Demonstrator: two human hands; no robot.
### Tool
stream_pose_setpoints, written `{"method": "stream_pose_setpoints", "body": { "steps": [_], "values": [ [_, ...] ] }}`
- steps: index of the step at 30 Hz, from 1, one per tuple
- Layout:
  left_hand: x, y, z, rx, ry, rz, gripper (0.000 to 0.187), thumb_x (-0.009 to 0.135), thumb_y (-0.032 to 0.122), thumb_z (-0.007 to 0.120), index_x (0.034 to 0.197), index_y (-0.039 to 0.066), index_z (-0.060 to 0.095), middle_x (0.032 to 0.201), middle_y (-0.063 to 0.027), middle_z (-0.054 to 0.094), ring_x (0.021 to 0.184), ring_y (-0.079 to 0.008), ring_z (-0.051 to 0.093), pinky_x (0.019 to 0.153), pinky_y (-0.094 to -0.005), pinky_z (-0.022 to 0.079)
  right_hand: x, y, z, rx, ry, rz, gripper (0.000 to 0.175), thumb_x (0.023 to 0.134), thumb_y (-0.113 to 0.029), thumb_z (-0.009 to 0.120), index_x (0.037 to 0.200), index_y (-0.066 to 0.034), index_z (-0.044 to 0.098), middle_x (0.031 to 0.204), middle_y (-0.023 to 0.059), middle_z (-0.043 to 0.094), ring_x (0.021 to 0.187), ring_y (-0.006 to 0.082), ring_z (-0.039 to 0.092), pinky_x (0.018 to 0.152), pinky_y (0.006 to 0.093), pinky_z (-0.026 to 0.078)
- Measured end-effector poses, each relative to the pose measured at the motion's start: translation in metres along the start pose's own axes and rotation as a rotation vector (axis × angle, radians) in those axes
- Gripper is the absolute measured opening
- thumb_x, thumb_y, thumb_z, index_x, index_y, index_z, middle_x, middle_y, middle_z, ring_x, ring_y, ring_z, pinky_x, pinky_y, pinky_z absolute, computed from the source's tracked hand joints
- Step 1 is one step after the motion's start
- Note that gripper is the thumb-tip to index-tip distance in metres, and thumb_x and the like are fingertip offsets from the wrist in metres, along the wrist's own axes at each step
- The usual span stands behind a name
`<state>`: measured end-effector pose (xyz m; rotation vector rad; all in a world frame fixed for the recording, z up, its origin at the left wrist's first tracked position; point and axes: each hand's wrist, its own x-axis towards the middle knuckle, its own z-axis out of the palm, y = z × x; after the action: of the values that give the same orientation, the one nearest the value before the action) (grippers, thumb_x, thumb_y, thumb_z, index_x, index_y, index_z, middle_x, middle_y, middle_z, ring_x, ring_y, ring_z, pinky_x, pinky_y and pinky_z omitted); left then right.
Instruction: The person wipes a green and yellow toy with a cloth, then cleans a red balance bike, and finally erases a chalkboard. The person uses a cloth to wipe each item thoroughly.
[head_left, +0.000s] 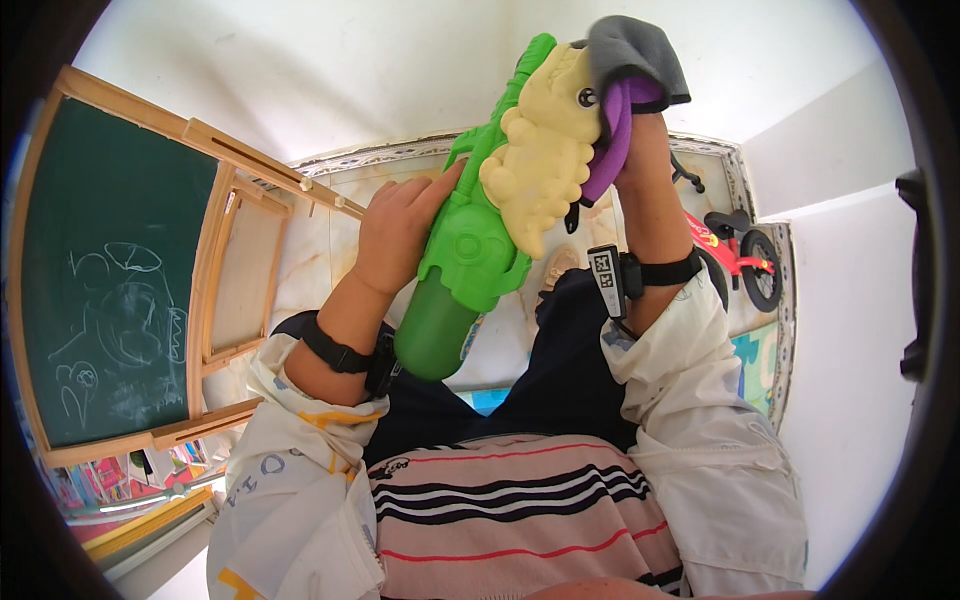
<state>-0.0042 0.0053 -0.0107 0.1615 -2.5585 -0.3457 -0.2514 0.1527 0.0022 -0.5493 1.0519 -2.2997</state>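
A green toy water gun (472, 238) is held up before me, tilted with its dark green tank (435, 337) towards my body. My left hand (401, 229) grips its left side. A cream dinosaur-shaped figure (544, 154) with a cartoon eye covers the side of the toy facing me. At the figure's head, my right hand (646, 146) holds a grey and purple cloth (636, 56) against it. The cloth folds over and hides most of the right fingers. Part of the grey cloth is blurred.
To the left stands a wooden-framed chalkboard (120, 262) with chalk drawings. Books (112, 480) sit low behind it. A red balance bike (739, 255) rests on the marble-look floor (311, 240) at right, beside a white wall (840, 300). A patterned mat (757, 360) lies near it.
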Motion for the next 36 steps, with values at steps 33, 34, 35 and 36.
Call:
{"method": "stream_pose_setpoints", "body": {
  "steps": [33,34,35,36],
  "values": [
    [0.011,-0.006,-0.032,-0.679,-0.592,-0.554,0.051,0.081,0.033,0.073,0.118,0.001,0.058,0.089,-0.0098,0.067,0.069,-0.0164,0.062,0.062,-0.0279,0.051,-0.014,0.009,0.018,-0.113,-0.144,0.197,0.046,0.091,-0.026,0.059,0.128,-0.0008,0.051,0.118,0.0124,0.062,0.102,0.0224,0.063,0.089,0.0352,0.051],
    [0.011,-0.004,-0.030,-0.703,-0.748,-0.587,0.051,0.082,0.034,0.074,0.118,0.001,0.058,0.081,-0.0069,0.066,0.061,-0.0118,0.060,0.055,-0.0248,0.050,-0.014,0.011,0.020,-0.120,-0.112,0.177,0.046,0.089,-0.026,0.062,0.126,-0.0003,0.052,0.116,0.0111,0.062,0.098,0.0208,0.063,0.086,0.0334,0.051],
    [0.010,-0.001,-0.028,-0.755,-0.707,-0.600,0.046,0.082,0.034,0.073,0.112,0.002,0.060,0.077,-0.0058,0.065,0.058,-0.0110,0.059,0.054,-0.0241,0.049,-0.015,0.012,0.023,-0.126,-0.083,0.158,0.046,0.088,-0.025,0.065,0.124,0.0002,0.052,0.113,0.0098,0.062,0.094,0.0192,0.063,0.083,0.0316,0.051],
    [0.009,0.002,-0.026,-0.808,-0.653,-0.613,0.041,0.082,0.034,0.073,0.105,0.002,0.062,0.073,-0.0047,0.064,0.056,-0.0102,0.058,0.054,-0.0234,0.048,-0.016,0.012,0.026,-0.138,-0.077,0.140,0.046,0.086,-0.025,0.068,0.122,0.0007,0.053,0.111,0.0085,0.062,0.090,0.0176,0.063,0.080,0.0299,0.051]
  ]
}}
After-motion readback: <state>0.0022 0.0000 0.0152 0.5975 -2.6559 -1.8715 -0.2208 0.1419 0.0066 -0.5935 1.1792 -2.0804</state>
